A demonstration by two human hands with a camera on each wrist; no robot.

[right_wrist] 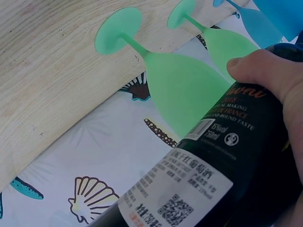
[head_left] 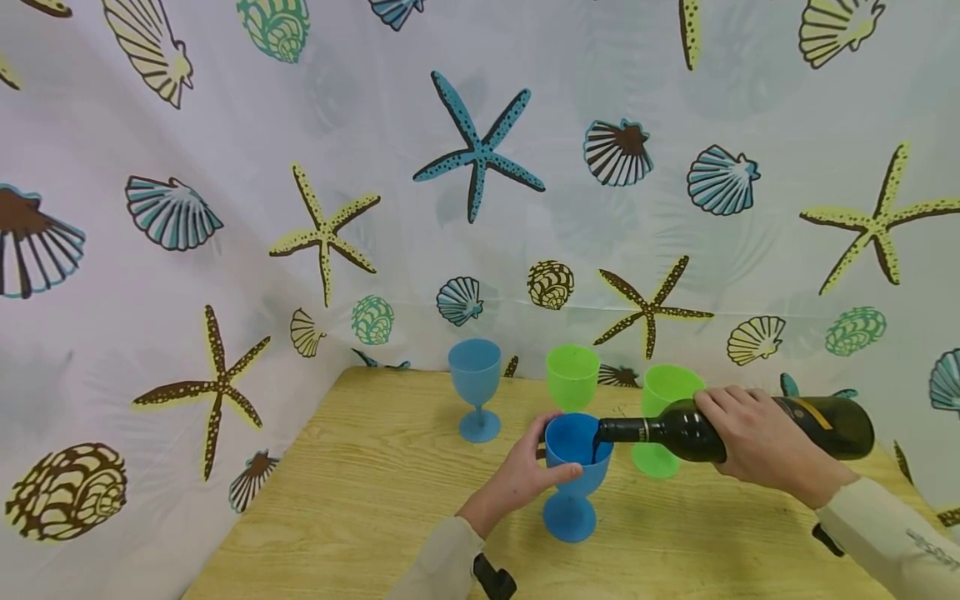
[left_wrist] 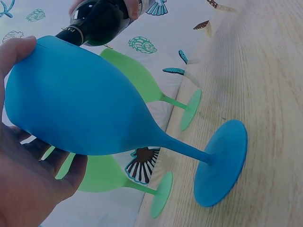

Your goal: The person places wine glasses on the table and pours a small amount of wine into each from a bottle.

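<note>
My left hand [head_left: 528, 467] grips the bowl of a blue plastic goblet [head_left: 576, 483] near its rim, thumb on the near side and fingers round the far side. The goblet stands upright, its round foot at the wooden tabletop. In my right hand [head_left: 757, 437] is a dark wine bottle [right_wrist: 236, 156], held round its body near the shoulder and tipped almost level. The bottle's mouth reaches over the goblet's rim from the right, and a dark stream runs from it into the bowl. White and printed labels show on the bottle in the right wrist view.
Behind stand another blue goblet [head_left: 476, 379] at the left and a green goblet [head_left: 572, 375] in the middle. A second green goblet [head_left: 660, 458] sits partly behind the bottle. The wooden table [head_left: 337, 500] ends at a white curtain [head_left: 525, 242] printed with shells and starfish.
</note>
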